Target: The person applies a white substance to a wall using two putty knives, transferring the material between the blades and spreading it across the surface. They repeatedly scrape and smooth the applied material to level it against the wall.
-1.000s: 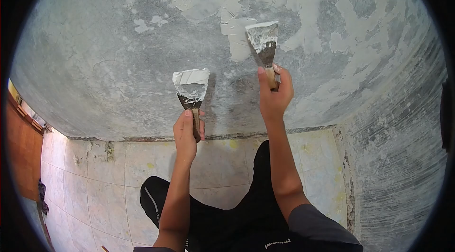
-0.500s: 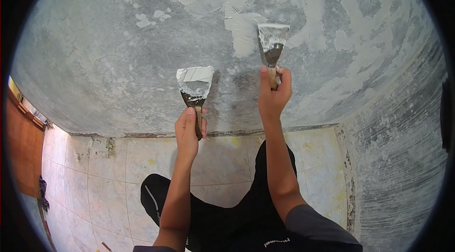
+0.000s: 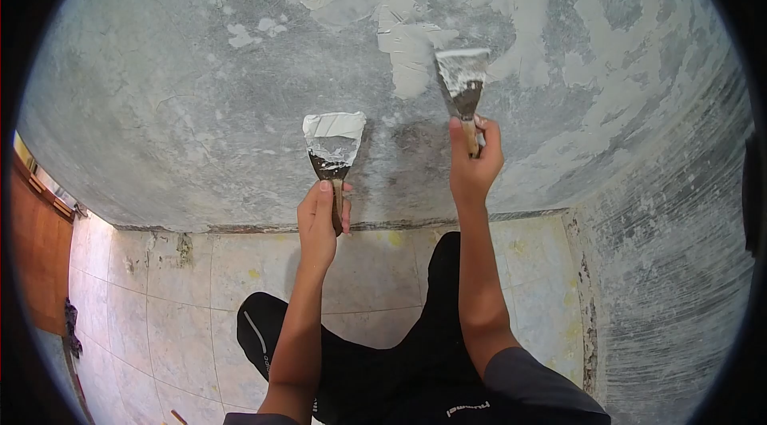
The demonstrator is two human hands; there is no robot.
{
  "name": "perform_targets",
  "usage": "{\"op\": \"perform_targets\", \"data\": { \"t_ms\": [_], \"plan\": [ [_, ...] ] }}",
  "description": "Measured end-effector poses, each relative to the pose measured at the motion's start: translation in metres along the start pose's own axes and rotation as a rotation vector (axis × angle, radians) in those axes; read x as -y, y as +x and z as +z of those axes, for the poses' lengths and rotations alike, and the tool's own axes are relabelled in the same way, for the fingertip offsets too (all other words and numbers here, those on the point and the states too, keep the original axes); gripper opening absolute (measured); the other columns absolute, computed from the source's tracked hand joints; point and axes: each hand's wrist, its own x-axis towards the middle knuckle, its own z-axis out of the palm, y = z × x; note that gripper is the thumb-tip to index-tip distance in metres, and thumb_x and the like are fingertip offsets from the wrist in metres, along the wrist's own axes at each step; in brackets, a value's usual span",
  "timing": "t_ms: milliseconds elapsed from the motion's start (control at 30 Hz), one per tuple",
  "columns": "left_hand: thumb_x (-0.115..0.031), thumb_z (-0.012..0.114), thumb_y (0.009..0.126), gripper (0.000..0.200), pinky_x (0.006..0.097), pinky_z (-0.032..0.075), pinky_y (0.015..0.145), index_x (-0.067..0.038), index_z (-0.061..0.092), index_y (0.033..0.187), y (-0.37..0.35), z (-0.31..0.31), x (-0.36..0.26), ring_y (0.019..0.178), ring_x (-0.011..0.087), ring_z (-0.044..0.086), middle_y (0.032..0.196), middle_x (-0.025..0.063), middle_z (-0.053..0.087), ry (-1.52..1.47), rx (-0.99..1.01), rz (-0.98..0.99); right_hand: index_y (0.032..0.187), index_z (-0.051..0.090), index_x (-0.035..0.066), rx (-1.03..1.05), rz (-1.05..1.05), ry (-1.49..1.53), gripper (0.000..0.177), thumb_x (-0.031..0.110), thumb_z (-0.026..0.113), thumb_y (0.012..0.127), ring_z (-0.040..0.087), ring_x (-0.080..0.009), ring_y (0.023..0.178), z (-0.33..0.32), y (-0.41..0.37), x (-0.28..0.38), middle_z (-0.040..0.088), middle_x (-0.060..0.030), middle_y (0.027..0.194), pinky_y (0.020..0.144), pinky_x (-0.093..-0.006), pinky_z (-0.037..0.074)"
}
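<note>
My left hand point(image 3: 319, 221) grips the handle of a putty knife point(image 3: 331, 161), its blade pointing up with a thick band of white putty along the top edge. Higher and to the right, my right hand point(image 3: 476, 155) is closed round the wooden handle of a second putty knife point(image 3: 464, 85), whose blade is smeared with white. That blade lies at or very close to the grey wall point(image 3: 264, 89); exact contact I cannot make out. Left of it is a pale patch of putty point(image 3: 407, 65) on the wall.
A tiled floor point(image 3: 359, 265) with yellowish spots meets the wall along a dark, rough joint. On the right stands another streaked grey wall point(image 3: 671, 289). A brown wooden door point(image 3: 40, 249) is at the far left. My black-clad legs point(image 3: 375, 377) are bent below.
My right hand and its putty knife have shifted slightly down and to the right. The left putty knife has moved a little to the right, still loaded with putty.
</note>
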Motion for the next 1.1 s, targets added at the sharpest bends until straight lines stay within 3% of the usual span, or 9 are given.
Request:
{"op": "perform_targets", "data": {
  "t_ms": [67, 300, 400, 500, 667, 900, 1000, 1100],
  "plan": [
    [-0.045, 0.042, 0.112, 0.050, 0.0240, 0.035, 0.047, -0.001, 0.067, 0.107, -0.001, 0.001, -0.002, 0.050, 0.0073, 0.045, 0.063, 0.0013, 0.054, -0.003, -0.004, -0.013, 0.102, 0.062, 0.000, 0.005, -0.175, -0.028, 0.027, 0.023, 0.076, 0.097, 0.052, -0.0090, 0.076, 0.008, 0.014, 0.000, 0.062, -0.0050, 0.083, 0.066, -0.0265, 0.045],
    [-0.045, 0.043, 0.112, 0.051, 0.0237, 0.035, 0.047, -0.002, 0.067, 0.105, -0.001, 0.000, -0.006, 0.049, 0.0071, 0.046, 0.062, 0.0009, 0.054, 0.013, 0.003, -0.028, 0.104, 0.064, -0.001, 0.048, -0.142, -0.158, 0.027, 0.020, 0.078, 0.095, 0.053, -0.0099, 0.076, -0.018, 0.004, -0.028, 0.063, -0.0065, 0.084, 0.067, -0.0269, 0.046],
    [-0.046, 0.038, 0.112, 0.052, 0.0227, 0.037, 0.045, -0.002, 0.065, 0.108, 0.001, -0.003, -0.001, 0.049, 0.0077, 0.049, 0.063, 0.0016, 0.055, 0.038, 0.019, -0.026, 0.105, 0.066, -0.001, 0.035, -0.008, -0.105, 0.029, 0.020, 0.081, 0.093, 0.052, -0.0095, 0.073, -0.030, -0.020, -0.031, 0.064, -0.0075, 0.084, 0.065, -0.0256, 0.045],
    [-0.046, 0.040, 0.112, 0.051, 0.0226, 0.037, 0.045, -0.002, 0.065, 0.108, 0.001, -0.004, -0.002, 0.048, 0.0075, 0.049, 0.063, 0.0015, 0.055, 0.040, 0.036, -0.042, 0.104, 0.067, -0.002, 0.162, -0.006, -0.049, 0.029, 0.018, 0.083, 0.091, 0.053, -0.0096, 0.071, -0.032, -0.036, -0.022, 0.064, -0.0082, 0.083, 0.063, -0.0249, 0.045],
    [-0.047, 0.040, 0.112, 0.052, 0.0220, 0.035, 0.045, -0.002, 0.066, 0.107, 0.002, -0.003, 0.005, 0.048, 0.0065, 0.046, 0.062, 0.0009, 0.054, 0.081, 0.051, -0.023, 0.106, 0.073, -0.002, 0.484, -0.283, -0.143, 0.028, 0.009, 0.085, 0.084, 0.061, -0.0150, 0.068, -0.028, -0.034, 0.043, 0.067, -0.0095, 0.084, 0.060, -0.0268, 0.048],
    [-0.039, 0.045, 0.112, 0.046, 0.0240, 0.034, 0.049, 0.000, 0.068, 0.101, 0.000, 0.004, 0.000, 0.051, 0.0053, 0.043, 0.060, -0.0012, 0.051, 0.056, 0.057, -0.031, 0.112, 0.076, 0.000, 0.496, -0.262, -0.168, 0.031, 0.009, 0.084, 0.084, 0.061, -0.0164, 0.065, -0.016, -0.040, 0.061, 0.066, -0.0082, 0.083, 0.057, -0.0284, 0.046],
    [-0.037, 0.046, 0.112, 0.045, 0.0238, 0.033, 0.048, 0.000, 0.069, 0.099, -0.001, 0.005, 0.003, 0.051, 0.0047, 0.042, 0.060, -0.0015, 0.051, 0.116, 0.031, 0.021, 0.111, 0.075, -0.005, 0.506, -0.259, -0.237, 0.032, 0.004, 0.085, 0.082, 0.059, -0.0135, 0.067, -0.015, -0.040, 0.061, 0.065, -0.0081, 0.082, 0.059, -0.0274, 0.046],
    [-0.036, 0.047, 0.112, 0.045, 0.0231, 0.032, 0.048, 0.000, 0.070, 0.099, -0.002, 0.002, 0.003, 0.051, 0.0045, 0.042, 0.060, -0.0018, 0.051, 0.060, -0.025, 0.042, 0.112, 0.076, 0.000, 0.486, -0.246, -0.284, 0.030, 0.010, 0.083, 0.085, 0.059, -0.0175, 0.063, -0.031, -0.040, 0.050, 0.064, -0.0074, 0.081, 0.057, -0.0293, 0.045]
  ]
}}
